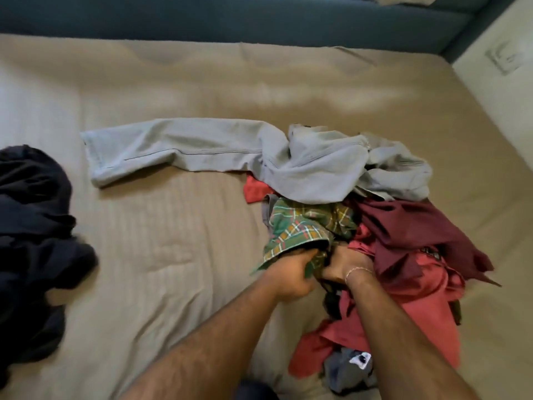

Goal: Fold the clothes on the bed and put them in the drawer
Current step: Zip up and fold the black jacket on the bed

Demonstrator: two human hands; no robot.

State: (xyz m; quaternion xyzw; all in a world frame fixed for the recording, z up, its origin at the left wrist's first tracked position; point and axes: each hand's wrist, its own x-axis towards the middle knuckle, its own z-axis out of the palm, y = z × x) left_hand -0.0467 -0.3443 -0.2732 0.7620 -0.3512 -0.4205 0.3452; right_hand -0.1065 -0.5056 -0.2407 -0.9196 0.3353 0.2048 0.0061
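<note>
A heap of clothes lies on the right half of the bed. Grey trousers stretch across the top of the heap, one leg laid out to the left. Below them sits a green plaid garment, with a maroon shirt and a pinkish-red garment to its right. My left hand grips the near edge of the plaid garment. My right hand, a thin bracelet on its wrist, grips the same edge just beside it; its fingers are partly buried in cloth.
A dark navy garment is bunched at the bed's left edge. A small grey item with a white label lies at the near end of the heap. A blue headboard runs along the far side, and a pale wall stands at the right.
</note>
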